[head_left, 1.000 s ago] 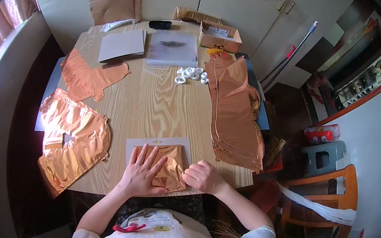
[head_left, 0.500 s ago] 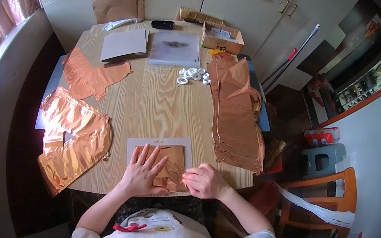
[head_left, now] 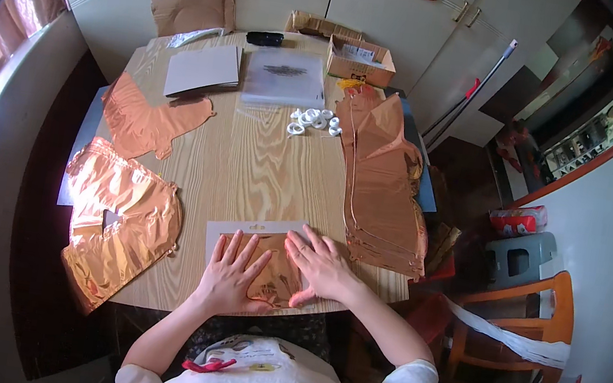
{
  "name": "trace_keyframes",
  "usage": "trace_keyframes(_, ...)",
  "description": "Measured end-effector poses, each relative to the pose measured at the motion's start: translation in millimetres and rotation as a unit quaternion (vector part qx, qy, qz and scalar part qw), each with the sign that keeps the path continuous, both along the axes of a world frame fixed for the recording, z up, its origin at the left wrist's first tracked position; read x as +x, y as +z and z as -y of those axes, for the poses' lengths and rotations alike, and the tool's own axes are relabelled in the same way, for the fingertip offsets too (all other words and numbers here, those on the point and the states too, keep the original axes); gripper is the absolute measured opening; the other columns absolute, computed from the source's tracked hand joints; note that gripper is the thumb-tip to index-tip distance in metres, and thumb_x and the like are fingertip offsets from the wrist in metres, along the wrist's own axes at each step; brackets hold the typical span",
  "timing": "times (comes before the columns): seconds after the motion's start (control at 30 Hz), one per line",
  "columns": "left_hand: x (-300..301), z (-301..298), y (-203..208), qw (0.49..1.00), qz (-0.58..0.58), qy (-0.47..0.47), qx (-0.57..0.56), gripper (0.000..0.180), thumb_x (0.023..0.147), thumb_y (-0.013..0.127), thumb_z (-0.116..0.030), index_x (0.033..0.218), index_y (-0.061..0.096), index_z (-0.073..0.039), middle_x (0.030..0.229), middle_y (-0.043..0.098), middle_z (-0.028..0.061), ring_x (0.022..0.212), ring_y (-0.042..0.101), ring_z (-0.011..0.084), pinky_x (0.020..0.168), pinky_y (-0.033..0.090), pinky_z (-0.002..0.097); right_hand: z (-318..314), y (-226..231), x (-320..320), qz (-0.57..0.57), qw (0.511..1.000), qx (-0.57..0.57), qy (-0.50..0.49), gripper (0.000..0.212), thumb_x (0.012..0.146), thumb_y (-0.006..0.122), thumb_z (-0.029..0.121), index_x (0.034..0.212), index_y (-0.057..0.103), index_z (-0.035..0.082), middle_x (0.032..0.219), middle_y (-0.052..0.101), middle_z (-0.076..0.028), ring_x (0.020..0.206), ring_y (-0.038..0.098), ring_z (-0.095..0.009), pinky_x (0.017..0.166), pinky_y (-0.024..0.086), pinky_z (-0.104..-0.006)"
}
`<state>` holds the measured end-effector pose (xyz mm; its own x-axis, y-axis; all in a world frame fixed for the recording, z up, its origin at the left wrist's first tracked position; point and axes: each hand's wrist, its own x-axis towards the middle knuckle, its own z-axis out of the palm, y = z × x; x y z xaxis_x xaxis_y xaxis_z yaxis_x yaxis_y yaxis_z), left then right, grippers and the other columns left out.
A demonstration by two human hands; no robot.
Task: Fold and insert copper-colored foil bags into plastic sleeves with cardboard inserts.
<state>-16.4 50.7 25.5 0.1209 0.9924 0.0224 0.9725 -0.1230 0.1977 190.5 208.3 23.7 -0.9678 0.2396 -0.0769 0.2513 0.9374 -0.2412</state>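
A folded rose-gold foil balloon (head_left: 276,269) lies on a white card (head_left: 238,229) with a hanging slot, close to the table's near edge. Flat on the foil's left side rests my left hand (head_left: 232,275), fingers spread. My right hand (head_left: 323,268) is laid over the right side of the foil and card, its fingers stretched out and slightly apart. Neither hand grips anything. Parts of the foil and card are hidden under both palms.
Flat rose-gold foil balloons lie at the left (head_left: 122,220) and in a stack (head_left: 386,179) at the right. White ribbon rolls (head_left: 312,120), clear plastic bags (head_left: 283,78), grey-white cards (head_left: 202,71) and a cardboard box (head_left: 360,62) sit farther back. A wooden chair (head_left: 558,321) stands right.
My right hand has gone from closed at the foil's lower right edge to flat and open on its right side, higher up. The left hand stays in place.
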Motion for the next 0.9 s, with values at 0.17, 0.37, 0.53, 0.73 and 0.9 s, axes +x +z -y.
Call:
trace_keyframes(0.17,-4,1,1,1.0,-0.007,-0.002,0.006,0.117,0.065,0.057,-0.086,0.15,0.037,-0.008,0.155,0.031,0.0225,0.146,0.022,0.0432,0.118,0.014,0.0579,-1,-1,-2,0.038,0.999,0.012,0.003,0.137,0.053,0.071,0.079,0.153,0.023,-0.001,0.161,0.019,-0.018,0.149,0.011,-0.04,0.118,0.014,-0.0529)
trace_keyframes(0.37,-33,14,2,0.999,-0.007,0.025,-0.021,0.134,0.056,0.066,-0.084,0.147,0.03,0.008,0.154,0.03,0.0259,0.146,0.024,0.0416,0.119,0.014,0.0564,0,-1,-2,0.061,0.998,0.029,0.01,0.141,0.053,0.067,0.083,0.154,0.017,-0.002,0.162,0.015,-0.018,0.15,0.007,-0.04,0.121,0.007,-0.0517)
trace_keyframes(0.53,-46,35,-1,0.996,-0.02,0.091,0.013,0.114,0.072,0.065,-0.073,0.147,0.031,0.006,0.152,0.033,0.0257,0.144,0.027,0.0401,0.117,0.017,0.0559,0,-3,-5,0.049,0.998,0.021,0.021,0.139,0.055,0.067,0.083,0.153,0.018,-0.003,0.161,0.015,-0.02,0.149,0.007,-0.042,0.121,0.008,-0.0523)
trace_keyframes(0.73,2,138,6,0.95,0.186,0.238,0.079,0.033,0.077,0.076,-0.031,0.061,0.061,-0.006,0.059,0.059,0.0109,0.058,0.062,0.029,0.056,0.051,0.041,26,-5,-17,0.042,0.999,0.031,0.015,0.14,0.056,0.064,0.086,0.152,0.018,-0.005,0.159,0.019,-0.022,0.148,0.011,-0.044,0.121,0.01,-0.0523)
trace_keyframes(0.9,30,158,-63,0.558,0.767,0.313,-0.051,0.03,0.093,0.069,-0.018,0.112,0.065,0.005,0.105,0.071,0.0143,0.089,0.071,0.0241,0.081,0.057,0.0342,55,3,-31,0.049,0.997,0.026,0.053,0.139,0.057,0.068,0.083,0.152,0.018,-0.005,0.159,0.018,-0.022,0.146,0.014,-0.045,0.12,0.012,-0.0537)
